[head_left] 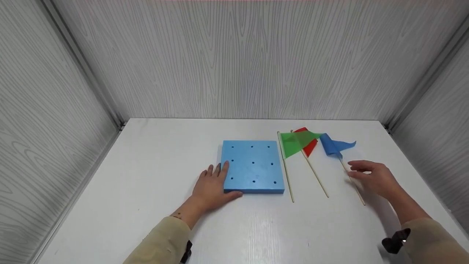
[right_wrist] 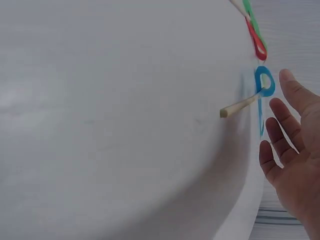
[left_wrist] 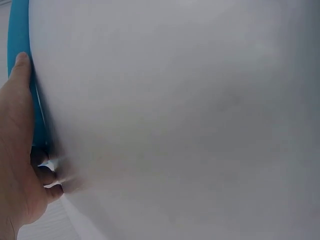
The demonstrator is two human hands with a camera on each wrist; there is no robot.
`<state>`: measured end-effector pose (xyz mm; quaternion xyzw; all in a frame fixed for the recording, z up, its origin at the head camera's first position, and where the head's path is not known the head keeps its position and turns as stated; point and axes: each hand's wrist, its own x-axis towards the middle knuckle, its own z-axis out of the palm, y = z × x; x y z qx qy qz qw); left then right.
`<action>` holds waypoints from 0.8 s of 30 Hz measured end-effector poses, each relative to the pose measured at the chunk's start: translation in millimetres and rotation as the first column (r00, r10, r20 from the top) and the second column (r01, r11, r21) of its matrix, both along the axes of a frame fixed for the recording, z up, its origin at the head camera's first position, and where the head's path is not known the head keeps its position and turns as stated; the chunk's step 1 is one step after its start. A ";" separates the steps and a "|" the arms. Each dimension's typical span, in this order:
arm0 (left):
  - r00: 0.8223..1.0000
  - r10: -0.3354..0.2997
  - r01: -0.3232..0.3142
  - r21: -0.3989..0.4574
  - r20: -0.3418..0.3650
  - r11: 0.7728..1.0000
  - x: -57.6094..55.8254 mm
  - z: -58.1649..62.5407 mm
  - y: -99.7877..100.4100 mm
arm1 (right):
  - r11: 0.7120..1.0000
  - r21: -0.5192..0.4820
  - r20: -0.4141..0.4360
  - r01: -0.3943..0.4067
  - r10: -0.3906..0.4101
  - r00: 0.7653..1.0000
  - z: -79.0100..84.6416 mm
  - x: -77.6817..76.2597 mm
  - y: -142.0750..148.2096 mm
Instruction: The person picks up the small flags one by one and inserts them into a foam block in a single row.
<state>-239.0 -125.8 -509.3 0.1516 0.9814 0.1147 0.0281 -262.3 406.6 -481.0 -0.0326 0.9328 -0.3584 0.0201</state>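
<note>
A square blue board (head_left: pixel 243 170) with several small holes lies flat on the table. My left hand (head_left: pixel 212 187) rests at its lower left corner, thumb along the front edge and fingers on the left side. To the right lies a blue flag (head_left: pixel 331 146), its cloth partly rolled at the top of a thin wooden stick (right_wrist: pixel 239 107). Just over that stick hovers my right hand (head_left: pixel 375 179), fingers loosely bent and apart with nothing gripped. Between board and blue flag are a green flag (head_left: pixel 293 143) and a red flag (head_left: pixel 311 147), the green cloth overlapping the red.
The white table (head_left: pixel 146 165) is enclosed by a back wall (head_left: pixel 234 58) and two side walls with a pale wood-grain pattern. The green flag's stick lies close along the board's right edge. A dark device (head_left: pixel 395 241) sits at the right cuff.
</note>
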 end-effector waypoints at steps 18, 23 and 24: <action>1.000 -0.007 0.007 -0.017 0.008 1.000 -6.1 -1.3 2.5 | 0.996 0.077 0.039 -0.036 0.033 0.999 -16.1 -4.6 6.5; 1.000 0.000 0.000 -0.011 0.012 1.000 -5.3 -1.4 1.4 | 0.993 0.105 0.020 -0.043 0.042 0.999 -16.9 -5.0 4.5; 1.000 0.000 0.000 -0.009 0.010 1.000 -5.1 -1.6 1.3 | 0.993 0.113 0.019 -0.043 0.041 0.999 -17.2 -5.0 4.3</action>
